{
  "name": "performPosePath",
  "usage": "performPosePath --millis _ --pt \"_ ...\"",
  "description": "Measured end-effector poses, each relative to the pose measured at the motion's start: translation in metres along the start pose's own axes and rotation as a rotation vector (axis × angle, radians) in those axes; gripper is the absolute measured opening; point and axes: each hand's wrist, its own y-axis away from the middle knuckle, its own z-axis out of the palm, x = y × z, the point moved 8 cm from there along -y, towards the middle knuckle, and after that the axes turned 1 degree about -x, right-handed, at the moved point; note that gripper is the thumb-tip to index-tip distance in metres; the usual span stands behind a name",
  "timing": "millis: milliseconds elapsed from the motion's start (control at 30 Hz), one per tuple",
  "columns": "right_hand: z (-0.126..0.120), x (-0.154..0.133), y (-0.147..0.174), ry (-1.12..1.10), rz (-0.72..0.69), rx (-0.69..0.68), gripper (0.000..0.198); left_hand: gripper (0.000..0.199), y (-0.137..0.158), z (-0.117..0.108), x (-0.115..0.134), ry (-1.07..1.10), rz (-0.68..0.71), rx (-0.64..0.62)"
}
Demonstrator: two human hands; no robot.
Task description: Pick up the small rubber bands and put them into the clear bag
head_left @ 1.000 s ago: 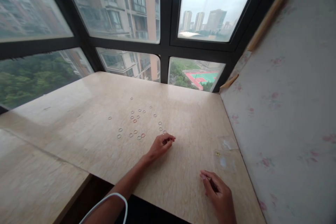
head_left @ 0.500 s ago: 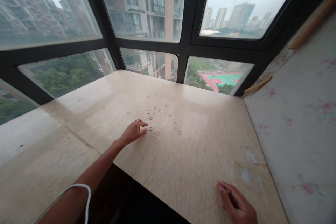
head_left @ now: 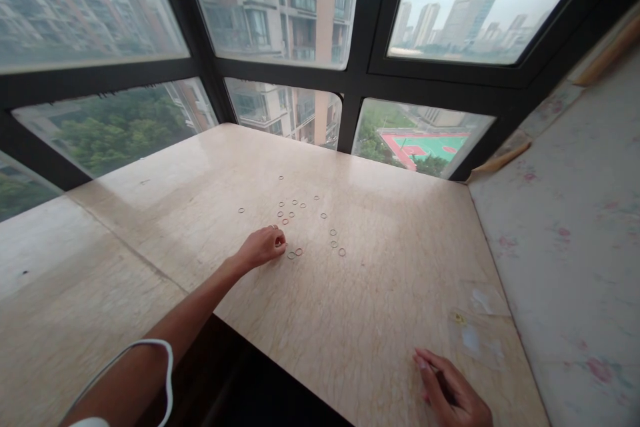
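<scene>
My left hand (head_left: 263, 247) is closed in a pinch on the tabletop, with thumb and fingertips at a small thin ring that they mostly hide. Just right of these fingertips lie a greenish ring (head_left: 291, 255) and a reddish ring (head_left: 299, 252), close together. Another reddish ring (head_left: 285, 221) sits just beyond the knuckles. Several more thin rings are scattered farther back and to the right, among them a dark ring (head_left: 342, 252). Near the front right, my right hand (head_left: 453, 390) rests with thumb and fingers pressed together; whatever they hold is hidden.
The marbled tabletop (head_left: 310, 320) runs back to dark-framed windows (head_left: 280, 73). A clear plastic packet (head_left: 475, 330) lies by the flowered wall (head_left: 565, 280) on the right. A white cable (head_left: 169, 373) loops over my left forearm. A dark gap (head_left: 250, 380) opens below the front edge.
My left thumb and fingers were apart beside a ring and have closed together over its place. My right hand stays nearly where it was. The view has shifted slightly.
</scene>
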Motion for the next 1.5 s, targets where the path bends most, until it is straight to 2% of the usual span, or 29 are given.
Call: performPosePath --millis 167,367,433,567,667,800,900,1067,1167,1267,1400,1500 --pt "0.002 0.001 0.002 0.009 -0.020 -0.010 0.031 0.009 -0.005 0.002 -0.002 0.002 -0.016 -0.025" --pt "0.004 -0.006 0.004 0.004 -0.031 0.005 0.030 0.008 -0.002 -0.005 0.000 0.080 -0.010 0.025" --pt "0.003 -0.010 0.004 0.006 -0.036 0.017 0.030 0.008 0.001 -0.009 0.003 0.193 -0.031 0.046" --pt "0.004 -0.017 0.005 0.005 -0.041 0.026 0.028 0.015 0.007 -0.016 0.018 0.570 -0.113 0.050" --pt "0.007 -0.020 0.005 -0.004 -0.043 0.008 0.027 0.018 0.007 -0.020 0.045 0.827 -0.092 0.056" --pt "0.008 -0.028 0.005 -0.003 -0.070 -0.002 0.025 0.020 0.003 -0.017 0.099 1.041 -0.031 0.056" --pt "0.007 -0.037 0.004 0.006 -0.093 0.005 0.023 0.023 -0.002 -0.002 0.150 1.161 0.006 -0.013" --pt "0.005 -0.046 0.003 0.001 -0.099 0.013 0.021 0.026 -0.005 0.038 0.242 1.279 0.127 -0.211" --pt "0.005 -0.048 0.003 -0.007 -0.115 0.012 0.020 0.023 -0.006 0.062 0.281 1.209 0.181 -0.265" --pt "0.006 -0.047 0.002 -0.021 -0.118 0.006 0.018 0.020 -0.012 0.083 0.306 1.060 0.218 -0.277" --pt "0.008 -0.045 0.001 -0.048 -0.103 0.003 0.019 0.011 -0.023 0.096 0.327 0.808 0.307 -0.178" --pt "0.008 -0.044 0.001 -0.063 -0.091 0.000 0.021 0.009 -0.028 0.101 0.341 0.697 0.398 -0.114"
